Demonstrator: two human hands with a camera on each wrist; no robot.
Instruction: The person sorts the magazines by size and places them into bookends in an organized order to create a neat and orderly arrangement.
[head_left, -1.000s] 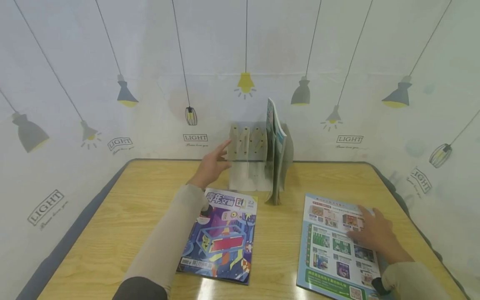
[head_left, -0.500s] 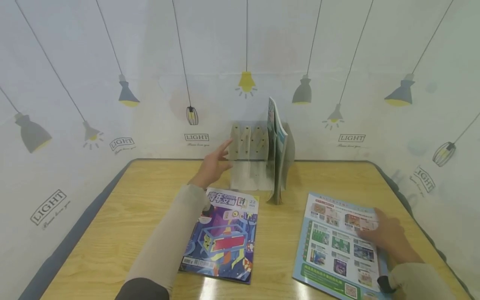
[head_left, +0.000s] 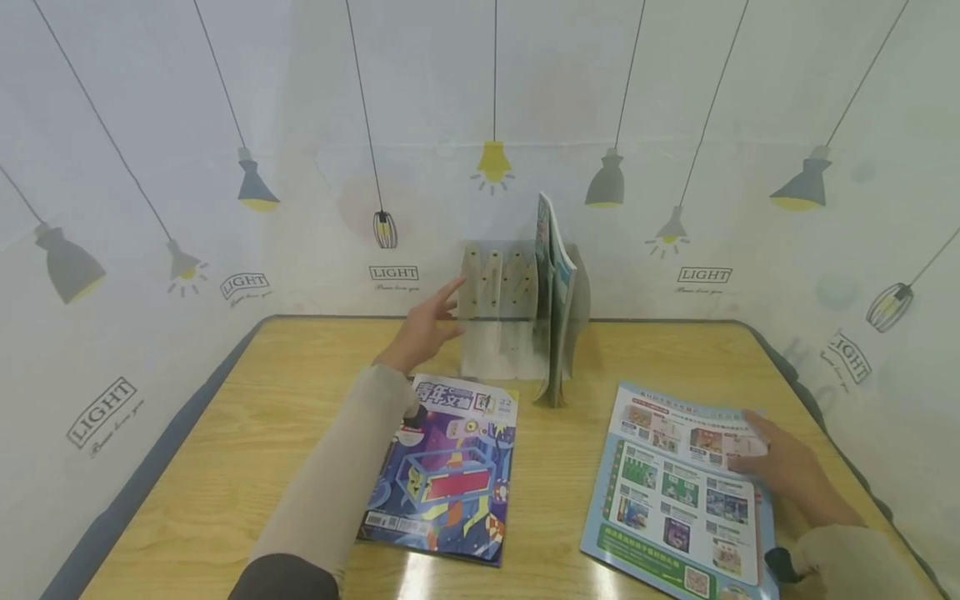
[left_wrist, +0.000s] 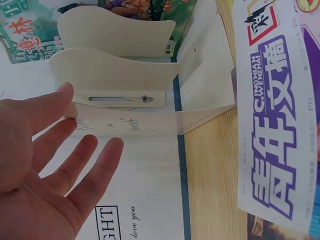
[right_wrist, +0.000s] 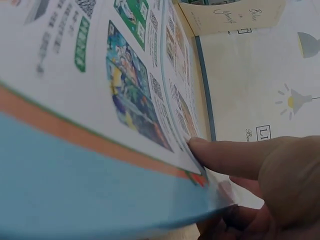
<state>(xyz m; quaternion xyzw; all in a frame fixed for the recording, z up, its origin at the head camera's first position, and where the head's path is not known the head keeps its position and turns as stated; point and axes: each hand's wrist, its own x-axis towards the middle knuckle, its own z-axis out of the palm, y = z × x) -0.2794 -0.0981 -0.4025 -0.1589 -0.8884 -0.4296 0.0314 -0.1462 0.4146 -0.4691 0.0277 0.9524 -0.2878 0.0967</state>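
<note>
In the head view, my left hand [head_left: 426,332] reaches to the left side of a pale book rack [head_left: 498,350], fingers spread. The left wrist view shows thumb and index fingertips by the end panel's edge [left_wrist: 135,122]; I cannot tell if they touch it. My right hand [head_left: 791,468] grips the right edge of a light-blue-bordered magazine [head_left: 678,475]. In the right wrist view the thumb [right_wrist: 230,156] lies on top, the other fingers partly hidden under the edge. A purple-covered magazine [head_left: 442,483] lies flat below my left hand.
Several magazines [head_left: 562,292] stand upright in the rack's right part. All this is on a wood-grain table [head_left: 225,450], its far edge against a wall covering [head_left: 675,108] printed with hanging lamps.
My right hand has slid rightward from the light-blue-bordered magazine's face to its right edge. That magazine has turned slightly, its lower end shifting left. My left hand has stayed beside the rack.
</note>
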